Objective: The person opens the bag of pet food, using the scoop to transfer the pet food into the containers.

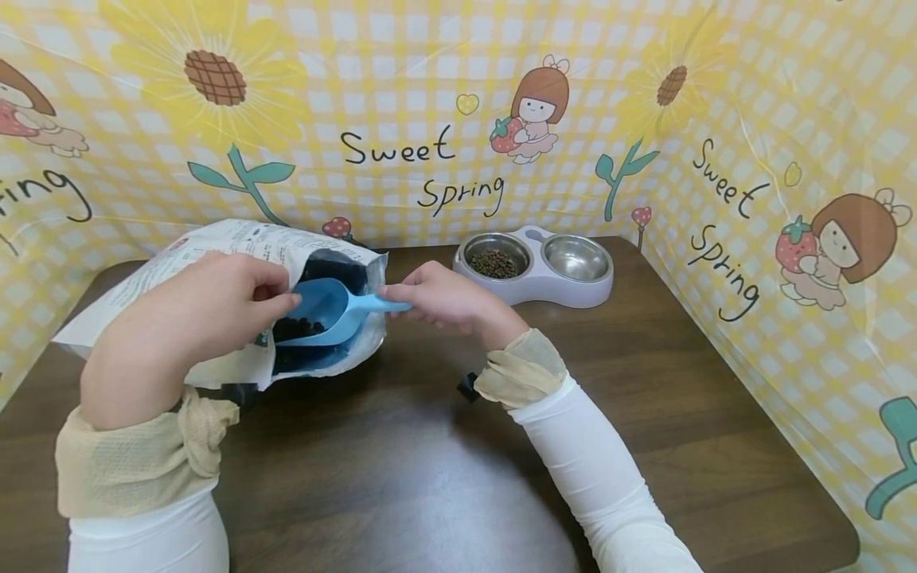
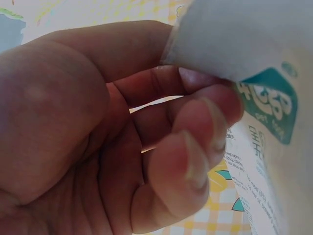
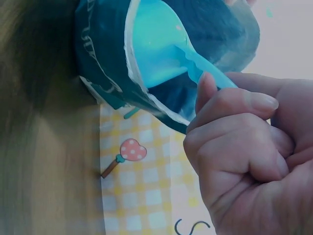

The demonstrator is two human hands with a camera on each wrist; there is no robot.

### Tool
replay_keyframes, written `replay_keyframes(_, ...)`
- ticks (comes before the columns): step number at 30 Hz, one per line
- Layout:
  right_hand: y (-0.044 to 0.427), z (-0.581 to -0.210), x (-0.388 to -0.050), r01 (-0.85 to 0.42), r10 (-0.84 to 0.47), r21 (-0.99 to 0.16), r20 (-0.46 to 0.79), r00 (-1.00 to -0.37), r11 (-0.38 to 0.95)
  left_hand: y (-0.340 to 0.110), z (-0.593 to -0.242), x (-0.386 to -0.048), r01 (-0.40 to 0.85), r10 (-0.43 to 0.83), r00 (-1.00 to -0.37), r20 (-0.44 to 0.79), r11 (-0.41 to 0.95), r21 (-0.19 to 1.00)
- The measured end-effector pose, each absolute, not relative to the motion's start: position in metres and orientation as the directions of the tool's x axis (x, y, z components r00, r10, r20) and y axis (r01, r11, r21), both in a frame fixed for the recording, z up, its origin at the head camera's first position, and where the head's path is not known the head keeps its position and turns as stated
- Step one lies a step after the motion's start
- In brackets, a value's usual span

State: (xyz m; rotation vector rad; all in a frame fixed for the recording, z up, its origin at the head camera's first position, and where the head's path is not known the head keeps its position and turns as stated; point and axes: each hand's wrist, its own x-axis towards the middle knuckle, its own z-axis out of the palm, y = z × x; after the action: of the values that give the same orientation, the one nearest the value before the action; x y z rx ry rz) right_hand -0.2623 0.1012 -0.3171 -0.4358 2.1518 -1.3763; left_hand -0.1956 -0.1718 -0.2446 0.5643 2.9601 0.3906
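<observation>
My left hand (image 1: 193,318) pinches the open edge of a white pet food bag (image 1: 247,237), which lies on its side with its mouth towards the right. In the left wrist view, the thumb and fingers meet at the printed bag wall (image 2: 264,44). My right hand (image 1: 447,298) grips the handle of a light blue scoop (image 1: 349,317). The scoop's bowl is inside the bag's mouth, with some dark kibble (image 1: 302,326) at its far end. In the right wrist view, curled fingers (image 3: 234,147) hold the handle (image 3: 215,73). The bag's deeper inside is hidden.
A lavender double bowl (image 1: 559,296) stands at the back right of the brown wooden table (image 1: 430,477). Kibble (image 1: 493,263) lies in its left metal dish; the right dish (image 1: 575,259) shows bare metal. A yellow checked cloth (image 1: 401,79) encloses the back and sides.
</observation>
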Motion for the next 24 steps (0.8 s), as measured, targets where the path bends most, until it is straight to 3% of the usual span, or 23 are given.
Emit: replay_keyframes(24,0.127,-0.31,-0.275,0.027,-0.518,-0.884,-0.298,-0.802,0.467,-0.172,-0.245,-0.196,0.352,0.377,-0.925,-0.047,0.898,0.265)
